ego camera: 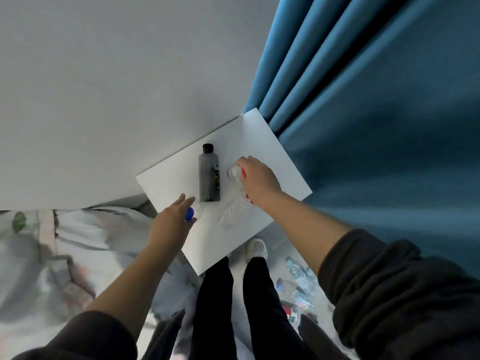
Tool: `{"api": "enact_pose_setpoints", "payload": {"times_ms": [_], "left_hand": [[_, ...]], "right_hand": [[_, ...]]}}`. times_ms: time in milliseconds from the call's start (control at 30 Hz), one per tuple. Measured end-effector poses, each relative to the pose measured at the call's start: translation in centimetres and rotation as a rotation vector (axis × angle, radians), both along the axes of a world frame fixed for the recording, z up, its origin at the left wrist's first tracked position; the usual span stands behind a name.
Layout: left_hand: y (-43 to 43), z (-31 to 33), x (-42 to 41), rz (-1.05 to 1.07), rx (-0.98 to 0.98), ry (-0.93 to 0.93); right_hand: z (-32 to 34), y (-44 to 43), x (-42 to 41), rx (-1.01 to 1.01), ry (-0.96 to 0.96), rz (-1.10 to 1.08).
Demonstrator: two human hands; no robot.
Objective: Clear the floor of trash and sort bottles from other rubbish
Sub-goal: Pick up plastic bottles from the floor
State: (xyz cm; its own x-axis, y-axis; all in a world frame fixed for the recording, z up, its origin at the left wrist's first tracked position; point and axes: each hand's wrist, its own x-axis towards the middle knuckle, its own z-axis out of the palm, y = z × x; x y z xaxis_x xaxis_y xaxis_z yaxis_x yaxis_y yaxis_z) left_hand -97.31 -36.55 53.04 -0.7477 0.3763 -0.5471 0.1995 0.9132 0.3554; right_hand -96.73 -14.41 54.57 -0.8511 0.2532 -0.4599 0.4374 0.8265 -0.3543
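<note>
A small white table (275,162) stands against the wall beside a blue curtain. On it stands a dark bottle with a black cap (209,175). My right hand (258,180) grips the top of a clear bottle with a red-and-white label (236,174), just right of the dark one. A clear ribbed bottle body (233,213) shows below that hand on the table. My left hand (175,219) is closed around a clear bottle with a blue cap (190,213) at the table's left front edge.
Several plastic bottles (296,284) lie on the floor at the lower right, near my white shoe (257,249). A bed with patterned bedding (52,255) fills the left. The blue curtain (376,126) hangs along the right.
</note>
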Motion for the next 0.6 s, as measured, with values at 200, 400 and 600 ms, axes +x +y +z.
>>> {"api": "enact_pose_setpoints", "payload": {"times_ms": [200, 400, 600], "left_hand": [[0.5, 7.5, 0.8, -0.028, 0.038, 0.092], [4.7, 14.8, 5.2, -0.207, 0.201, 0.196], [12.5, 18.4, 13.4, -0.448, 0.335, 0.217]], "right_hand": [[6.1, 1.0, 5.7, -0.086, 0.117, -0.18], [13.8, 2.6, 15.4, -0.112, 0.277, -0.396], [17.6, 4.5, 29.4, -0.064, 0.267, -0.64]]}}
